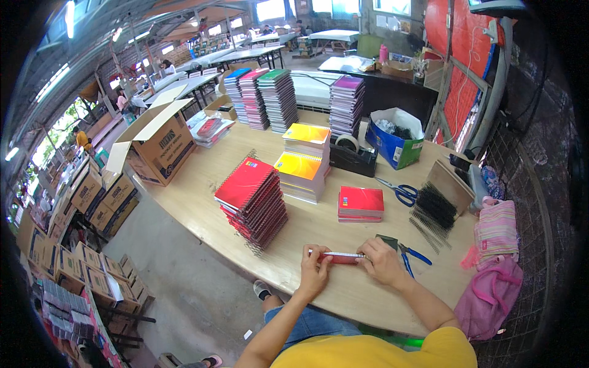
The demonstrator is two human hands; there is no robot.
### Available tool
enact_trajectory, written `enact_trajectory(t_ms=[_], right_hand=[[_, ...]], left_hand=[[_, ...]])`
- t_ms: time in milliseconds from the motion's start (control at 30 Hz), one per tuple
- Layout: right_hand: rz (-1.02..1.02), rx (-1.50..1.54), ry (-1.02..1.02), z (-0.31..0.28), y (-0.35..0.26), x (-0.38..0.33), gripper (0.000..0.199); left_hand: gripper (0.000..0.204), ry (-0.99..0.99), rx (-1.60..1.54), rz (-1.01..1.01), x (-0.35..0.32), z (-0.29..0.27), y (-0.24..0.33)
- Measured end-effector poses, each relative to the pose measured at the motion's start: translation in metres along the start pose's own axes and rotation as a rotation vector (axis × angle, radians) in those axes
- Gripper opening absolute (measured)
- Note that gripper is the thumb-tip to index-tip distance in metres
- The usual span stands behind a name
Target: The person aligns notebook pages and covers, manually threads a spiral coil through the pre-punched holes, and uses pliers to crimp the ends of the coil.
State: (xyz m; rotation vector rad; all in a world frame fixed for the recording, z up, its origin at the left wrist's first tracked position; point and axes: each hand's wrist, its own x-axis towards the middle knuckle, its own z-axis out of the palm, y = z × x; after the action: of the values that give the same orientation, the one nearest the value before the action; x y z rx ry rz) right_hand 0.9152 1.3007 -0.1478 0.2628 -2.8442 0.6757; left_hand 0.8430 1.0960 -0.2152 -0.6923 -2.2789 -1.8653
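Pinching a red notebook (pixel 342 260), left grip (pixel 314 271) and right grip (pixel 381 264) are holding its ends nearside-right of the tall red stack (pixel 247 184); uneven pressure could be skewing pages, perhaps unbound.

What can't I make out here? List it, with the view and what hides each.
Head view, held booklet: its ends, covered by the left hand and right hand.
Head view, green item: one part, behind the right hand.
Head view, open carton: its inside, behind its walls and flaps.
Head view, blue box: its floor, behind its front wall.
Head view, far worker: the hands, too small.
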Motion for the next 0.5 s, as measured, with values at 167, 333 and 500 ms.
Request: enact_trajectory(t_ms=[167,333,500], right_hand=[[-0.086,-0.029,0.004,-0.014,0.006,0.004,0.04],[-0.056,-0.39,-0.277,-0.042,0.076,-0.015,0.059],[0.141,0.085,-0.24,-0.059,0.073,-0.012,0.057]], left_hand=[[0.023,-0.001,0.041,0.008,-0.001,-0.001,0.0],[0.04,0.001,0.145,0.11,0.0,-0.002,0.0],[0.05,-0.012,0.112,0.03,0.002,0.0,-0.003]])
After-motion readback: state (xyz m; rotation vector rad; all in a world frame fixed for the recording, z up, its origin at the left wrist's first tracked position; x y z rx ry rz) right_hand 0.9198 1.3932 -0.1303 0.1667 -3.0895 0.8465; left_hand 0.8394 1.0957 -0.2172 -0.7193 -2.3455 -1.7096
